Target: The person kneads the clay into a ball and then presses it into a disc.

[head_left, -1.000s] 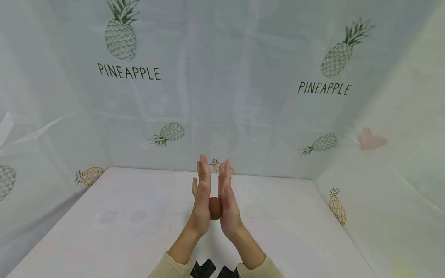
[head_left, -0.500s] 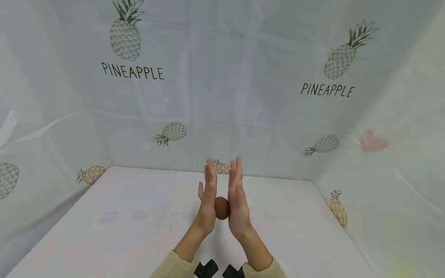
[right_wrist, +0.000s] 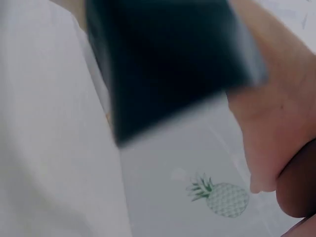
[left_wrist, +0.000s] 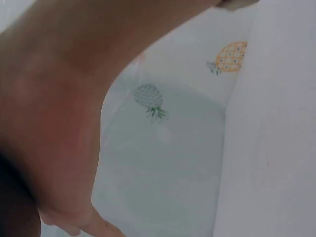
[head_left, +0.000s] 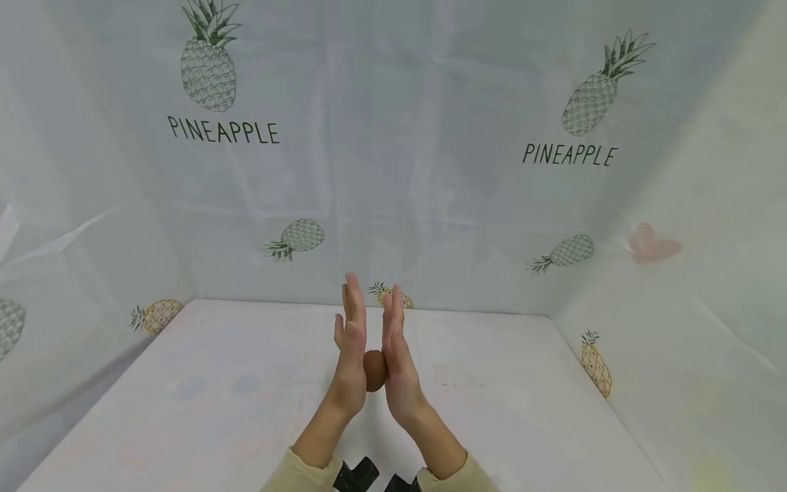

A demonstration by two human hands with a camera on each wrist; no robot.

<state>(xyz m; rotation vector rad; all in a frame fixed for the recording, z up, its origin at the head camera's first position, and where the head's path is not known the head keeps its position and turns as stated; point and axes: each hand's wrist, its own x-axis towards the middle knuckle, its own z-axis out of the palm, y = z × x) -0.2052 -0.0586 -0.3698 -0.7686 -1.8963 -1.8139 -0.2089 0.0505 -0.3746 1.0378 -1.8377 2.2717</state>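
A brown ball (head_left: 375, 371) sits between the two palms, above the white table, in the head view. My left hand (head_left: 350, 362) stands upright on its left side, fingers straight and pointing away, thumb apart. Facing it from the right is my right hand (head_left: 401, 372), also with straight fingers, palm against the ball. The left fingertips reach a little farther than the right ones. Part of the ball (right_wrist: 296, 190) shows at the edge of the right wrist view, shadowed beside a palm. Much of its surface is hidden by the hands.
The white table (head_left: 522, 410) spreads under the hands. White sheeting (head_left: 430, 171) printed with pineapples rises behind and at both sides. Black wrist-worn devices (head_left: 356, 474) show near the sleeves; one black block (right_wrist: 173, 64) fills much of the right wrist view's top.
Both hands and the ball shifted right in the head view, then back left. The right fingertips went beyond the left ones, then drew back behind them. The ball stays between the palms.
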